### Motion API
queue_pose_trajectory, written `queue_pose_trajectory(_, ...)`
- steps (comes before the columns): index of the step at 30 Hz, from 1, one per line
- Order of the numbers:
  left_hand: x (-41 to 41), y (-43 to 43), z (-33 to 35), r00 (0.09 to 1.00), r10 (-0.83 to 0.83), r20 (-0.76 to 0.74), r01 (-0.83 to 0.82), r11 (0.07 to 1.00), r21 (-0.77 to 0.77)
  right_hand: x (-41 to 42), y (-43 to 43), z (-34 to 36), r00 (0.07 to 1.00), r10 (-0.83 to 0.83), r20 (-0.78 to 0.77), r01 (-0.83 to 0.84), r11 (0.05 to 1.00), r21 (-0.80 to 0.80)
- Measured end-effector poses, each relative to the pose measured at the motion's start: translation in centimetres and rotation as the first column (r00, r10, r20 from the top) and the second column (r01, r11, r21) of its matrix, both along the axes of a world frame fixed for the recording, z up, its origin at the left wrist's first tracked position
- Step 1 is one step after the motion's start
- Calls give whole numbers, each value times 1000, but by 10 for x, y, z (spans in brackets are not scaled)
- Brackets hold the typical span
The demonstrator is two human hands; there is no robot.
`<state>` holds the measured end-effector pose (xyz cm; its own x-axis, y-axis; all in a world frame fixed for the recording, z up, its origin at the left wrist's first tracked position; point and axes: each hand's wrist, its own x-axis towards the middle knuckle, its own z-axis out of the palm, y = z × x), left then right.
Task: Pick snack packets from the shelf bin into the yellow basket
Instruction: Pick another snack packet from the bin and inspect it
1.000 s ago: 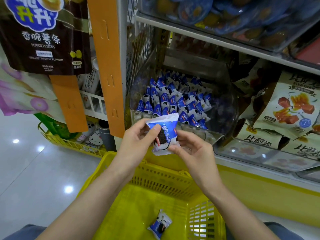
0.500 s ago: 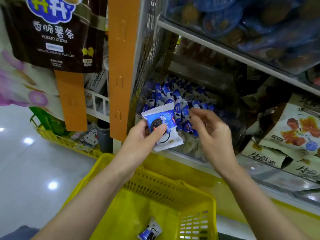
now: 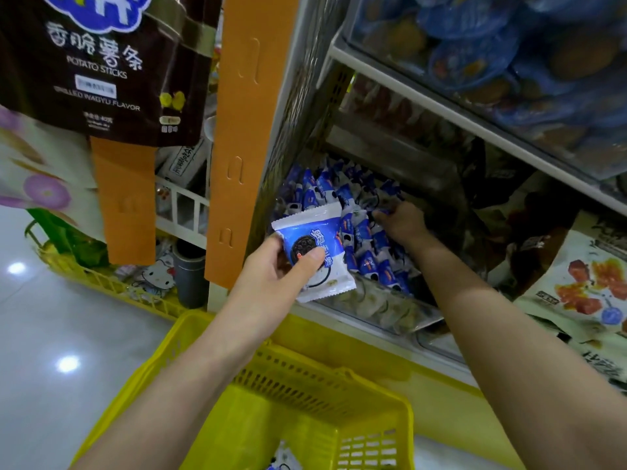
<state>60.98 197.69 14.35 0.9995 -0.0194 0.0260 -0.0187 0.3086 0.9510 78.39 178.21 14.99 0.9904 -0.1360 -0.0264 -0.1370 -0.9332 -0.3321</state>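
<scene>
1. My left hand (image 3: 268, 269) clamps fingers round a snack packet (image 3: 305, 225) just before the shelf bin (image 3: 373, 310).
2. My right hand (image 3: 402, 223) digs inside the bin; I cannot tell its fingers' grip.
3. Next, I think: drop the packet into the yellow basket (image 3: 322, 385) below the bin.
</scene>
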Motion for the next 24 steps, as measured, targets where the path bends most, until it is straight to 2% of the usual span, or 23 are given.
queue_pose_trajectory(5,0,2,0,1000,10,-7,-10,1000,17,11,-4,5,989,-34,-144,27,998,-48)
queue_pose_trajectory(8,0,2,0,1000,19,-14,-19,999,29,12,-1,4,991,-28,-127,25,999,-31)
queue_pose_trajectory(14,-2,1,3,999,14,-37,-12,999,34,8,5,-9,998,-64,-21,67,975,211)
queue_pose_trajectory(16,-3,2,4,998,21,-51,-19,999,39,2,3,-9,993,-103,56,86,965,246)
queue_pose_trajectory(20,0,2,3,988,53,-144,-53,999,5,-19,6,15,923,-141,357,35,957,287)
queue_pose_trajectory(22,0,2,5,982,65,-175,-72,997,-34,-38,12,34,881,-138,453,-27,940,339)
queue_pose_trajectory(24,-1,2,8,991,60,-119,-65,997,-38,-67,24,49,866,-82,492,-179,870,460)
